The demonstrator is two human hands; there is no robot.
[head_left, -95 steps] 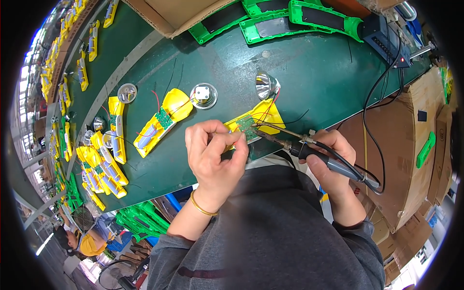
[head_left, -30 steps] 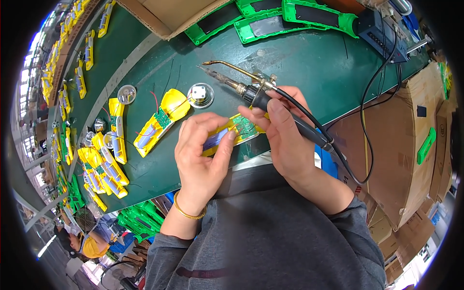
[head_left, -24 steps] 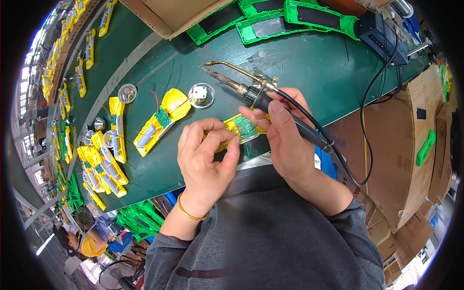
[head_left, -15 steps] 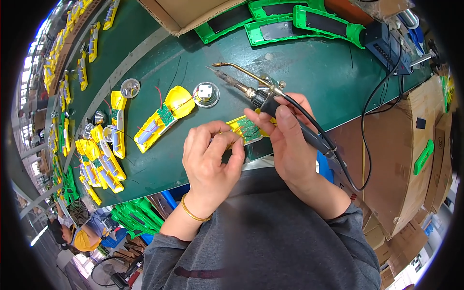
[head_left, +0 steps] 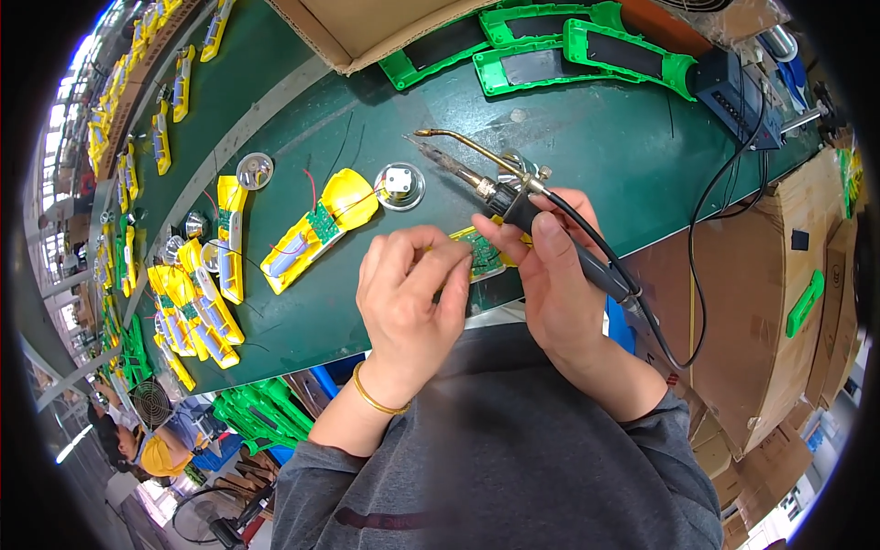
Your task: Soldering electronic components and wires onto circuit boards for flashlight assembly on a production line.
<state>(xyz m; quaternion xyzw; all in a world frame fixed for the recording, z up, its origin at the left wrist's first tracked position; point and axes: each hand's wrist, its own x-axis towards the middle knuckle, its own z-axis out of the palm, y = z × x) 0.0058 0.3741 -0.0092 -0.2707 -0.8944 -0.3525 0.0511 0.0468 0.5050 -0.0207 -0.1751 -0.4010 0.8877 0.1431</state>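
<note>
- Soldering iron (head_left: 527,213), one, with a thin curved brass tube alongside: its dark handle is partly covered by the right hand (head_left: 559,280), and its tip points up and left over the green workbench (head_left: 614,156).
- Right hand: thumb against the iron's handle, the other fingers bent round behind it, a couple of fingertips showing to its left.
- Nearest yellow housing (head_left: 466,232), one, just below the iron and between the two hands — its left end is behind the left hand (head_left: 412,293), so only a strip of yellow and the green circuit board (head_left: 486,257) show.
- Left hand, below and left of the iron: fingers bent, thumb and forefinger tips close together beside the board; I cannot tell whether they pinch anything.
- Reflectors near the iron, two: one (head_left: 401,186) with a white square piece, left of it; another (head_left: 511,163) mostly hidden behind it.
- Second yellow housing (head_left: 302,246), well left of the iron, with a lilac cell and board.
- Green housings (head_left: 632,53), four above the iron, overlapping; the leftmost is partly covered by a cardboard box (head_left: 353,41) — itself cut off by the upper edge.
- Yellow housings (head_left: 197,312) bunched far left of the iron: too overlapped to count.
</note>
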